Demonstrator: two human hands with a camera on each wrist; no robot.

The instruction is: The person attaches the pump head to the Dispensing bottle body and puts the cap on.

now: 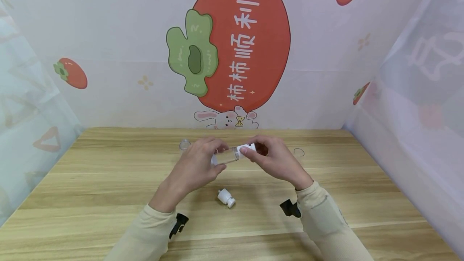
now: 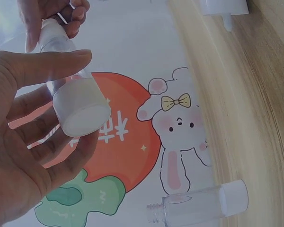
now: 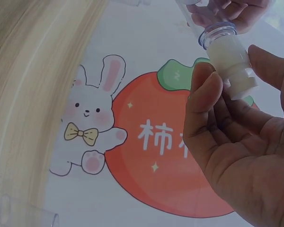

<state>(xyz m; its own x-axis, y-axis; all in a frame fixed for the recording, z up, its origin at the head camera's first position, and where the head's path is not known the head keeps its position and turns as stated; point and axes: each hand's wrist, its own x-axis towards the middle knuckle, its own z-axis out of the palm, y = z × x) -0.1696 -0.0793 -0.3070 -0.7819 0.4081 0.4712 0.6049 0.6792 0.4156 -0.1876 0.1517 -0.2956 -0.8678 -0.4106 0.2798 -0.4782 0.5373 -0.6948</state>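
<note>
My left hand (image 1: 197,162) grips a clear bottle (image 1: 225,156) with a white base (image 2: 83,111), tilted above the table. At the bottle's neck, the thumb and fingers of my right hand (image 1: 277,158) pinch a white pump head (image 3: 229,56). The pump head sits against the neck, in line with the bottle. Below the hands, a second white pump head (image 1: 226,198) lies on the table. Beyond the left hand is another clear bottle (image 2: 194,205), with a bare threaded neck and white base; in the head view the hand partly covers it.
A clear cap (image 1: 299,152) stands on the wooden table (image 1: 108,196) behind the right hand, also showing as a clear rim (image 3: 28,213) in the right wrist view. A printed cloth (image 1: 119,100) with a persimmon and a rabbit closes off the back and sides.
</note>
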